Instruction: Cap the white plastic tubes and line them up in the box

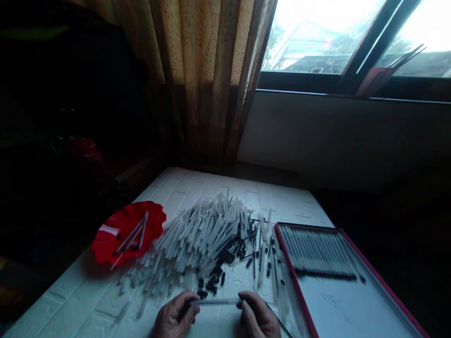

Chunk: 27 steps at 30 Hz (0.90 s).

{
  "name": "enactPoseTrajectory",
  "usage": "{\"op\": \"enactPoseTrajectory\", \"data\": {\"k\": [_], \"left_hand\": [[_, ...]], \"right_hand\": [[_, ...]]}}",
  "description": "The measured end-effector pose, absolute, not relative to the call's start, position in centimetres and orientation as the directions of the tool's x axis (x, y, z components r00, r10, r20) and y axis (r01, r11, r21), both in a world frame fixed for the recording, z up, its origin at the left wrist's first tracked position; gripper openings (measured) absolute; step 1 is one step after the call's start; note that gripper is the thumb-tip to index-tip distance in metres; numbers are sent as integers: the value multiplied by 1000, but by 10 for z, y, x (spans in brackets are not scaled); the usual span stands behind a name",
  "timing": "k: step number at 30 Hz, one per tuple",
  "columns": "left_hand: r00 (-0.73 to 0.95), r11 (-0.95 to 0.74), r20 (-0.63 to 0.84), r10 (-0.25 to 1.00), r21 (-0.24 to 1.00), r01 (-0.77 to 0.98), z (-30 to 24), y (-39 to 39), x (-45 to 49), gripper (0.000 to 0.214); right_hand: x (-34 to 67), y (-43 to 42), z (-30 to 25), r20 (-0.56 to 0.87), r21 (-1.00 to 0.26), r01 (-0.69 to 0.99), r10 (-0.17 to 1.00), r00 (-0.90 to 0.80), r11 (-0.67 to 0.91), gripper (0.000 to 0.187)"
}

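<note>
Near the table's front edge, a clear pen barrel (pixel 218 302) is stretched level between my two hands. My left hand (pixel 177 313) pinches its left end between thumb and fingers. At the other end, the fingertips of my right hand (pixel 259 315) close on it beside a small dark part. A thin dark rod (pixel 282 325) runs out past my right hand; whether that hand holds it, I cannot tell. Just beyond the barrel lie small black plugs (pixel 212 281). Behind them rises a big heap of clear pen barrels (pixel 207 234).
A red scalloped bowl (pixel 155 220) with a few pens stands at the left. On the right, a red-framed white board (pixel 338 310) carries a row of pens (pixel 320 253) with black ends. Loose dark refills (pixel 260 263) lie between heap and board. Curtain (pixel 207 70) and window are behind.
</note>
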State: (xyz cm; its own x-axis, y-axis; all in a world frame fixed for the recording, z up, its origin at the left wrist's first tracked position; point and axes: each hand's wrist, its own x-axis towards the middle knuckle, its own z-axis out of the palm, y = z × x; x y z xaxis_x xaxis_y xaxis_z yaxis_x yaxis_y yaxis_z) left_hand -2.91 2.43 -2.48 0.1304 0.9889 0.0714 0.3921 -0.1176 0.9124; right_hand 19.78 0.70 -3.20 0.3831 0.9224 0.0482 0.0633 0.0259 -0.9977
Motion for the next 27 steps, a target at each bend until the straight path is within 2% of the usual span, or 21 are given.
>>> {"op": "enactPoseTrajectory", "data": {"k": [5, 9, 12, 17, 21, 24, 27], "left_hand": [[124, -117, 72, 990, 907, 405, -22, 23, -26, 25], [149, -211, 158, 976, 859, 467, -15, 23, -24, 12], [205, -310, 237, 950, 800, 513, -8, 22, -21, 13], [296, -428, 311, 903, 708, 561, 4, 18, -12, 11], [344, -462, 310, 887, 622, 632, 12, 11, -20, 13], [194, -371, 374, 907, 493, 787, 13, 6, -54, 20], [-48, -91, 360, 932, 361, 928, 15, 3, -102, 24]], "right_hand": [[200, 4, -34, 20, -998, 70, 936, 351, -5, 42], [203, 3, -34, 29, -994, 112, 943, 332, -9, 45], [207, 5, -33, 73, -987, 156, 948, 310, 25, 42], [216, 8, -24, 193, -941, 291, 980, 46, 172, 28], [215, 9, -15, 283, -868, 374, 945, -167, 326, 18], [214, 10, -14, 327, -853, 377, 932, -156, 362, 17], [214, 10, -18, 302, -868, 370, 944, -133, 330, 16]]}}
